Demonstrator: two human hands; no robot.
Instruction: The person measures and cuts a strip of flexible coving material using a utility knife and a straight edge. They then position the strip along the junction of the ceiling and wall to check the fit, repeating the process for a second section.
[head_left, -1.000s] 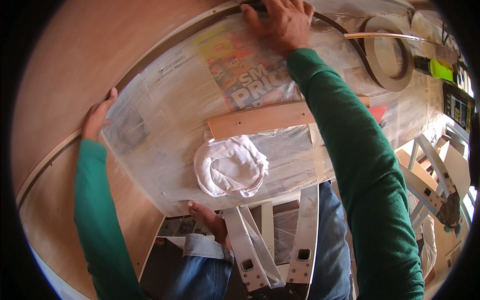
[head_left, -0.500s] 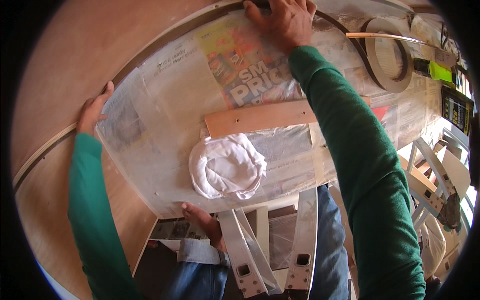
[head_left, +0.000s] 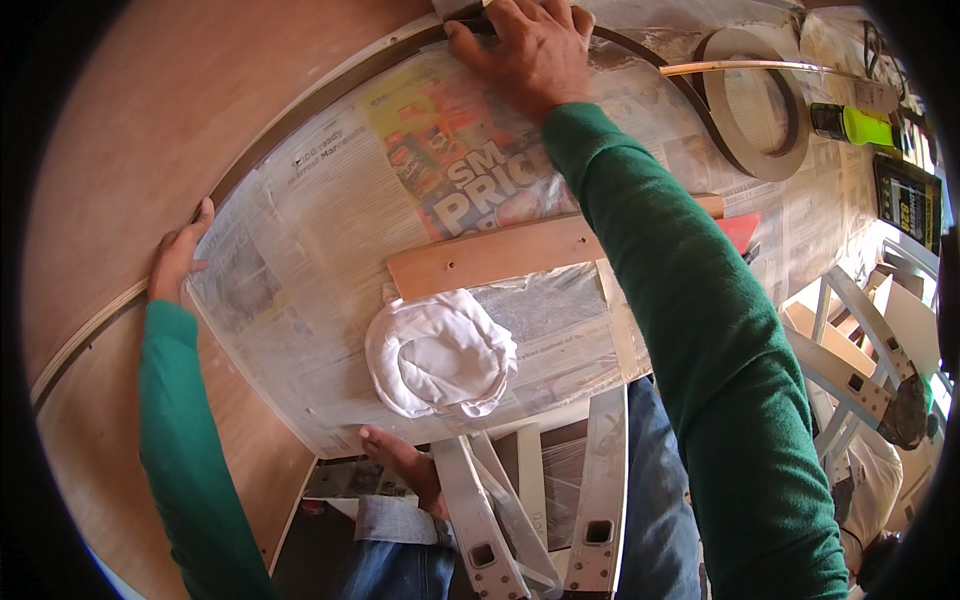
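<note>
At the upper edge of the frame, the right hand (head_left: 535, 50) presses flat, fingers spread, on the dark edging strip (head_left: 330, 85) where it curves along the rim of the newspaper-covered worktop (head_left: 300, 290). Compared with a second ago it sits a touch farther left along that curve, though the head camera has also shifted, so the move is slight at best. The left hand (head_left: 180, 255) keeps its place at left of frame, fingers curled over the same strip where it meets the brown board (head_left: 120, 130), thumb on the paper side. By this reading the strip is being pressed down length by length, with the stretch between the two hands the part now in work.

Nothing else has moved. A wooden batten (head_left: 500, 255) lies across the middle of the paper, a bunched white cloth (head_left: 440, 355) just below it and touching its lower edge. A coil of edging tape (head_left: 755, 100) rests at upper right, with a green and black tube (head_left: 855, 125) beside it. A bare foot (head_left: 400, 465) and a stepladder (head_left: 540, 510) show at the bottom, below the worktop.
</note>
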